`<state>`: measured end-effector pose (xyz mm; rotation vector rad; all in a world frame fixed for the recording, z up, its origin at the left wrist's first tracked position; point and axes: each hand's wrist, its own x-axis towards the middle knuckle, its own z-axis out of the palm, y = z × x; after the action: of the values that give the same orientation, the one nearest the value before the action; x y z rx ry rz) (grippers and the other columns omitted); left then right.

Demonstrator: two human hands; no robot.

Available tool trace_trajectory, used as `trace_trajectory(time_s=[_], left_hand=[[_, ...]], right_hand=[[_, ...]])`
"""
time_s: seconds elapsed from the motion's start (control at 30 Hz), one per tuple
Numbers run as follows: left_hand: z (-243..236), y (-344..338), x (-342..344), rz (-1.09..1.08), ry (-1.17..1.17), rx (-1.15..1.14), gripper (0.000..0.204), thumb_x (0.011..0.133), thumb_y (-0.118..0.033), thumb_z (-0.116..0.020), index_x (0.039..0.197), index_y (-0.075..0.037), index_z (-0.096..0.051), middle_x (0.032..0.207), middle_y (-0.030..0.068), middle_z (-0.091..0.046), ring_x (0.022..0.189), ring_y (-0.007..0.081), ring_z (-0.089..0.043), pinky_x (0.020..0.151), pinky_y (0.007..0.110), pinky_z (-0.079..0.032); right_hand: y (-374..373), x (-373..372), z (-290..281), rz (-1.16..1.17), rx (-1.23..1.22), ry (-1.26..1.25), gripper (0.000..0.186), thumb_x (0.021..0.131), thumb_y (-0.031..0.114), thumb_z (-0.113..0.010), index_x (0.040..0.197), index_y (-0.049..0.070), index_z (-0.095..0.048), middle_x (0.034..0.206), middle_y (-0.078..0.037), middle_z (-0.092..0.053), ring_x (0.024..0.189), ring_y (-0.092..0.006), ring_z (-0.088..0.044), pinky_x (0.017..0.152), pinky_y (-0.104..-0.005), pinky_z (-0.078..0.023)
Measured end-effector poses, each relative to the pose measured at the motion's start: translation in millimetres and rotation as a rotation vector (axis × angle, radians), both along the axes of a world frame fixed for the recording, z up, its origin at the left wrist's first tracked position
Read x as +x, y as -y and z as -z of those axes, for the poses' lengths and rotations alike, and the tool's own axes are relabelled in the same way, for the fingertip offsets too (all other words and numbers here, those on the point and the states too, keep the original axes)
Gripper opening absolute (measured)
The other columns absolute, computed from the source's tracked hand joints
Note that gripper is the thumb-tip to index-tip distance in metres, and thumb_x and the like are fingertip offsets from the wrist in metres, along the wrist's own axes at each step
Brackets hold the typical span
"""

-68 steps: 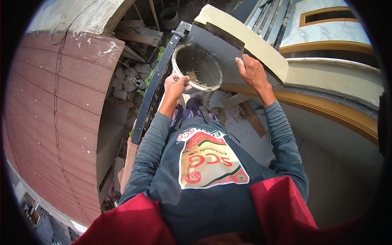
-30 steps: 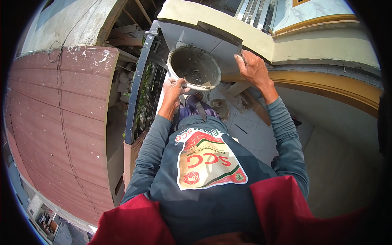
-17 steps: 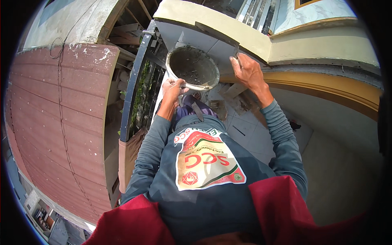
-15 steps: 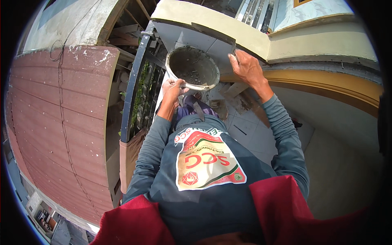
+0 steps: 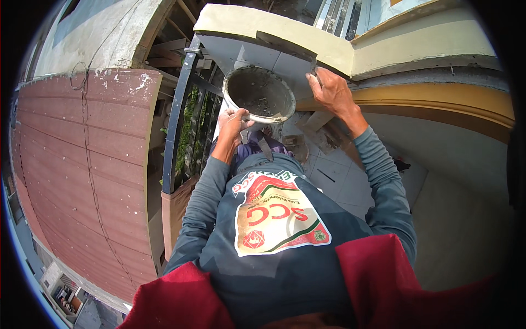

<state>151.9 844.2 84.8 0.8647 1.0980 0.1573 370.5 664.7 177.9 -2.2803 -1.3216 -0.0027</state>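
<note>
Setting: high ledge beside a cream cornice, red-brown roof at left, tiled floor below.
Left hand: grip closed on the rim of a round grey mortar pan, held near the cornice.
Right hand: grip closed on a trowel against the cornice underside.
Shirt print: white panel, red and green shapes.

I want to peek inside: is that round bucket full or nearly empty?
Nearly empty: the bucket shows its bare grey bottom, with only scraps of mortar stuck inside.

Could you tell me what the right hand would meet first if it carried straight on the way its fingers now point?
Probably the pale beam: the right hand points up at it, though depth is unclear.
</note>
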Motion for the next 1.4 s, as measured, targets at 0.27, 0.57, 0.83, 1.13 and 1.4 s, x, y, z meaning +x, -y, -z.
trace_trajectory(time_s=[0.27, 0.57, 0.83, 1.13, 1.4], left_hand=[[-2.3, 2.4, 1.8, 0.032, 0.015, -0.006, 0.013, 0.083, -0.002, -0.060, 0.092, 0.003, -0.052, 0.078, 0.0055, -0.057, 0.048, 0.0057, -0.049, 0.062, 0.028, -0.061], [-2.8, 8.8, 3.7, 0.108, -0.007, -0.021, 0.012, 0.085, -0.002, -0.059, 0.094, 0.004, -0.053, 0.079, 0.0069, -0.058, 0.050, 0.0070, -0.052, 0.063, 0.029, -0.061], [-0.7, 19.4, 5.6, 0.089, 0.047, -0.070, 0.014, 0.082, -0.002, -0.060, 0.092, 0.005, -0.052, 0.080, 0.0091, -0.059, 0.055, 0.0113, -0.058, 0.058, 0.026, -0.061], [5.3, 18.2, 8.5, 0.147, 0.011, -0.095, 0.012, 0.088, -0.004, -0.057, 0.096, 0.005, -0.053, 0.087, 0.0088, -0.061, 0.055, 0.0083, -0.057, 0.062, 0.029, -0.062], [5.4, 18.9, 6.8, 0.184, 0.005, -0.082, 0.012, 0.086, -0.004, -0.058, 0.095, 0.004, -0.053, 0.087, 0.0087, -0.059, 0.057, 0.0104, -0.056, 0.064, 0.030, -0.062]], right_hand=[[18.0, -5.1, 23.3, 0.004, -0.094, -0.036, 0.026, 0.089, 0.021, -0.060, 0.076, 0.001, -0.050, 0.071, -0.020, -0.057, 0.066, -0.0424, -0.057, 0.054, -0.0486, -0.045], [25.4, 5.4, 2.5, 0.021, -0.013, -0.006, 0.025, 0.089, 0.020, -0.060, 0.076, 0.001, -0.050, 0.070, -0.019, -0.056, 0.064, -0.0401, -0.057, 0.056, -0.0470, -0.046], [28.8, 11.2, 13.0, -0.046, -0.102, -0.014, 0.027, 0.089, 0.022, -0.059, 0.075, 0.002, -0.049, 0.069, -0.019, -0.056, 0.065, -0.0409, -0.057, 0.056, -0.0479, -0.045], [32.1, 12.1, 25.4, -0.030, -0.202, -0.021, 0.030, 0.091, 0.028, -0.056, 0.076, 0.002, -0.051, 0.072, -0.021, -0.059, 0.068, -0.0429, -0.058, 0.059, -0.0505, -0.046], [56.7, -41.3, 14.2, 0.064, -0.126, -0.238, 0.028, 0.091, 0.025, -0.057, 0.079, 0.000, -0.051, 0.073, -0.023, -0.060, 0.071, -0.0431, -0.058, 0.062, -0.0493, -0.046]])
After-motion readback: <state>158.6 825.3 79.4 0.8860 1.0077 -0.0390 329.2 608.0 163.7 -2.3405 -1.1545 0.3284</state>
